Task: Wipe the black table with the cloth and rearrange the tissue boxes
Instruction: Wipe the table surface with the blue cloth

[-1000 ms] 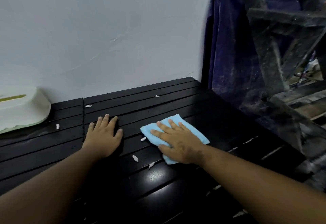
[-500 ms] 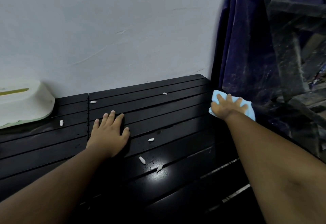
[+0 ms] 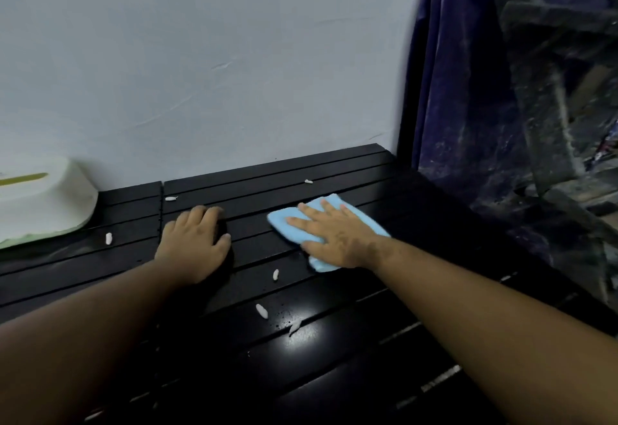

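right grip (image 3: 334, 235): flat, fingers straight, pressing blue cloth (image 3: 374, 224) onto black worktop (image 3: 334, 357) | left grip (image 3: 195, 244): flat on worktop beside cloth

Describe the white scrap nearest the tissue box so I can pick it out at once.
Start at the white tissue box on the black table's far left by the wall. Just right of its lower corner lies a small upright white scrap, left of the left hand. Other scraps lie farther right or against the wall.
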Demonstrator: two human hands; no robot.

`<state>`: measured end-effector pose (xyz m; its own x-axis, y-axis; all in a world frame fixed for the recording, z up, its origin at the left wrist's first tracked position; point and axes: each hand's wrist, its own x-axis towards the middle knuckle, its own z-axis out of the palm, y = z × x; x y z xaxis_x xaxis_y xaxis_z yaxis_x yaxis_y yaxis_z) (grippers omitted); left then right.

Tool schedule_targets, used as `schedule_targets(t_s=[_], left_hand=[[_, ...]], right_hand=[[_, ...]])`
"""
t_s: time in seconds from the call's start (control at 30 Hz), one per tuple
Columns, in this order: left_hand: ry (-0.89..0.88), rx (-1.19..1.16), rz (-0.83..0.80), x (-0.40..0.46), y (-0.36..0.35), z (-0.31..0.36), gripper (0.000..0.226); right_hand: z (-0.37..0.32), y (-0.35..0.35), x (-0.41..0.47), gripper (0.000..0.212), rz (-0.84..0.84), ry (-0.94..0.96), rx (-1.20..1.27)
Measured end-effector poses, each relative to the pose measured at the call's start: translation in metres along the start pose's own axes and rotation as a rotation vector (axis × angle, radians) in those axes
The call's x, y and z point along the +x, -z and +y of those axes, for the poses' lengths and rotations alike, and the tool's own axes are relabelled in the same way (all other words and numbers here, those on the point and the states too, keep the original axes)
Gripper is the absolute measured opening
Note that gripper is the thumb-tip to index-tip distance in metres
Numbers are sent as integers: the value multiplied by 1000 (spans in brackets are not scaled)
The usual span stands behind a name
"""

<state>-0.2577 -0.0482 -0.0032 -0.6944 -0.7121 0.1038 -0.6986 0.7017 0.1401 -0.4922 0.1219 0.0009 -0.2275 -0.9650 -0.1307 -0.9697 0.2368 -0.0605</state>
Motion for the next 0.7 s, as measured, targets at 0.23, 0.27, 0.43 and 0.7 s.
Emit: schedule_targets(t_s=[0.23, 0.27, 0.43, 0.7], left_hand=[[28, -35, -49, 17, -21, -14, 68], [25, -31, -51, 18, -22, -15, 69], [23, -7, -59, 19, -24, -13, 68], [38, -19, -69, 17, -20, -12, 76]], right_hand=[[163, 18, -5, 56, 20, -442, -97], [173, 18, 2, 63, 5, -609, -55], [146, 27, 54, 60, 28, -913, 77], [3, 10, 95, 58, -1, -235, 28]])
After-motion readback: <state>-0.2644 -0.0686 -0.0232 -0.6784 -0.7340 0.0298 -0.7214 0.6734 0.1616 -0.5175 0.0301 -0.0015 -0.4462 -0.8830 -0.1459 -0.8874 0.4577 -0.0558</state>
